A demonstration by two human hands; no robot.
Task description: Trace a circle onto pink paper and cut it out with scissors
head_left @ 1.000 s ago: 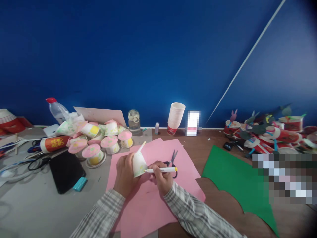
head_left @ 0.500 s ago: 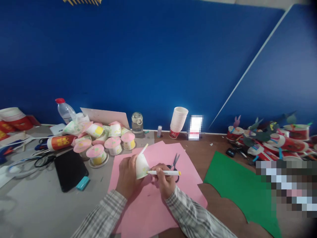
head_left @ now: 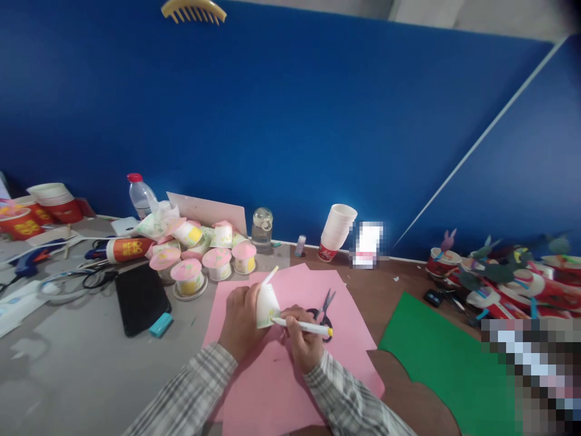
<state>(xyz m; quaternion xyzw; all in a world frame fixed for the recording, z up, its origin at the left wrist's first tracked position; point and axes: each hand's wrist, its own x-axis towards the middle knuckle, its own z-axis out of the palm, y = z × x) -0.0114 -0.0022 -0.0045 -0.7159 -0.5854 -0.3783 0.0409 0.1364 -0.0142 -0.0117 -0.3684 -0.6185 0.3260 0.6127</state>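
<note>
My left hand [head_left: 242,318] is closed around a white paper cup [head_left: 267,303] with faint green and yellow markings, held tilted over pink paper [head_left: 267,387]. A thin pale strip [head_left: 270,276] sticks up from the cup's upper end. Between the fingers of my right hand [head_left: 302,342] is a white marker [head_left: 308,327] with a yellow end, its tip at the cup's side. Just behind the right hand, scissors [head_left: 325,309] lie on the pink paper, their handles partly covered by the hand and marker.
Decorated cups with pink discs [head_left: 218,260] cluster at the left, behind a black tablet-like slab [head_left: 141,297]. A glass jar [head_left: 262,229] and stacked paper cups [head_left: 336,230] stand along the blue partition [head_left: 290,121]. Green paper [head_left: 436,351] and red cups [head_left: 445,261] with animal figures are on the right.
The camera view has shifted, so a yellow comb at the top shows more fully. Both hands keep their hold, and the marker tip stays at the cup's side.
</note>
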